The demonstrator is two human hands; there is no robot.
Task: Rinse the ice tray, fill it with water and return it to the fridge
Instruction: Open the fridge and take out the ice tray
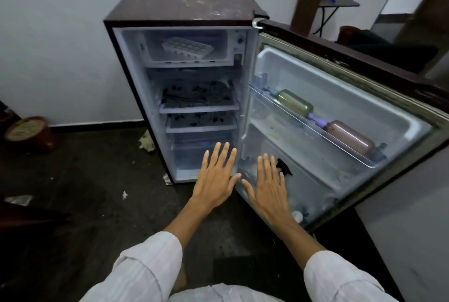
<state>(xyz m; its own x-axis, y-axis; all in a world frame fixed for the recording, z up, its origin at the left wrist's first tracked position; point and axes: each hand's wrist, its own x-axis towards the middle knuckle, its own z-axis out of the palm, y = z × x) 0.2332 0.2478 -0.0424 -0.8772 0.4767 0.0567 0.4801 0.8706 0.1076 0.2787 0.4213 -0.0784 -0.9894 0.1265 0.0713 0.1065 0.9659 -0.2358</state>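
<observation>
Fridge (184, 5) open against a white wall (60, 34), its door (340, 112) swung wide to my right, two bottles (295, 104) lying on the door shelf (313, 132). I hold my left hand (216, 177) and right hand (268, 185) flat and side by side, fingers straight and spread, gripping nothing, low before the bottom shelves (201, 129). The ice tray (187, 47) sits in the top freezer compartment (151, 45), well above both hands. Pulled out tilted, I judge, it could catch the compartment's lip or spill any meltwater. It is white, with many small cells, lying slightly askew; whether the cells hold anything I cannot tell.
</observation>
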